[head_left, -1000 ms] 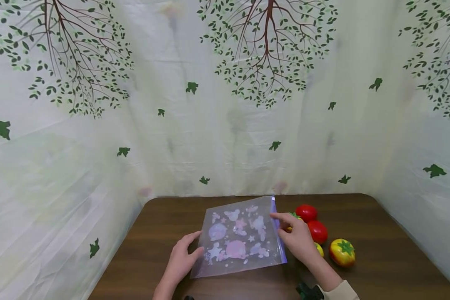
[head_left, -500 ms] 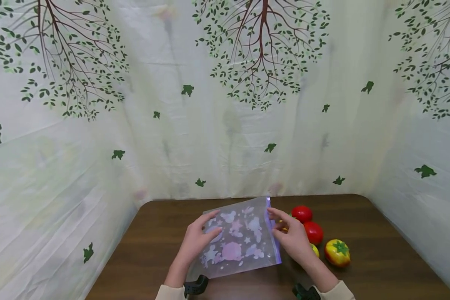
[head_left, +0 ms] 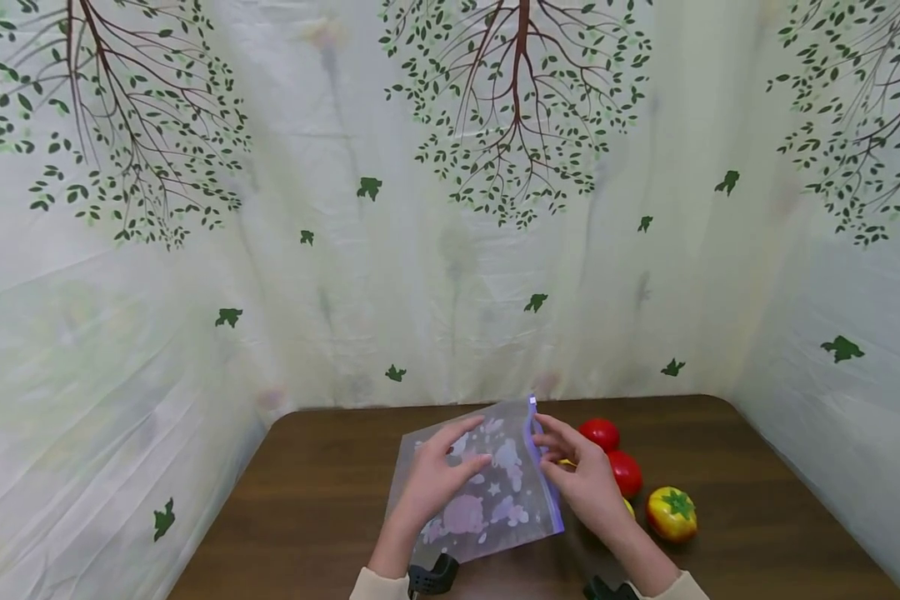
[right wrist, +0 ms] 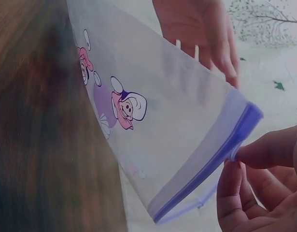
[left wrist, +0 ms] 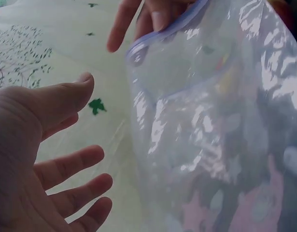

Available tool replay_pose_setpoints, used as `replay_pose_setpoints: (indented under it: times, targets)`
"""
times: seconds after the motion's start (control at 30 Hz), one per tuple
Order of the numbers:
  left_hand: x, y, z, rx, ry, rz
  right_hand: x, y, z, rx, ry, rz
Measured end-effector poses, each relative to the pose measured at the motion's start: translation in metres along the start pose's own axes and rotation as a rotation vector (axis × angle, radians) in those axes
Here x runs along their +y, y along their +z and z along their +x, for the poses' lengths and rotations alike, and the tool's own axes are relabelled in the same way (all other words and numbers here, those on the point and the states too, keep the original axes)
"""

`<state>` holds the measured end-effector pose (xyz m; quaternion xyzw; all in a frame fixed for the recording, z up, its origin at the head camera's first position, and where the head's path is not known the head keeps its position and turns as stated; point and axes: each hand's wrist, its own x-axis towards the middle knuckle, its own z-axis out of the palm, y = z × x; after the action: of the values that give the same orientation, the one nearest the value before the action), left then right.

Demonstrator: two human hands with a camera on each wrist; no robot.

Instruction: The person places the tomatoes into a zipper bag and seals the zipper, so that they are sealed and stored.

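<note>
A clear zip bag [head_left: 463, 514] printed with pink and white cartoon figures is held up above the brown table. Its purple zip strip [right wrist: 201, 166] runs along the right side, and part of the mouth stands apart in the right wrist view. Thumb and finger of my right hand [head_left: 585, 483] pinch that strip near one end. My left hand [head_left: 435, 483] overlaps the bag in the head view, its fingers spread and holding nothing. From the left wrist view, the left thumb [left wrist: 66, 96] and fingers stand beside the bag with a gap between.
Right of the bag lie a red tomato [head_left: 599, 433], a second red tomato [head_left: 626, 474] and a yellow-red one with a green top [head_left: 672, 513]. A yellow thing [head_left: 628, 507] is mostly hidden behind the right hand. A leaf-printed cloth [head_left: 450, 333] hangs around the table [head_left: 330, 475].
My left hand has left the bag's left edge and moved right across it towards the purple strip. The right hand keeps its pinch on the strip. The view has shifted slightly.
</note>
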<state>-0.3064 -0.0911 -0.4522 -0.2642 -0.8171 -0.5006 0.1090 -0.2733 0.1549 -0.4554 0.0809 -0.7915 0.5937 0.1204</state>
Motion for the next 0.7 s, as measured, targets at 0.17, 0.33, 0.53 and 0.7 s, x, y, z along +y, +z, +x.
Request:
replay_pose_setpoints:
  times: [0.17,0.33,0.53,0.7]
  targets:
    - [0.003,0.016,0.001,-0.002,0.055,-0.021,0.001,0.004,-0.005,-0.023,-0.045,0.028]
    - [0.002,0.026,0.000,0.026,0.096,-0.014,0.002,0.011,-0.011,-0.072,-0.172,0.062]
    - [0.005,0.032,-0.002,0.034,0.059,-0.048,0.003,0.018,-0.015,-0.116,-0.204,0.086]
    - [0.006,0.034,-0.001,0.012,0.077,-0.080,0.003,0.020,-0.015,-0.146,-0.180,0.104]
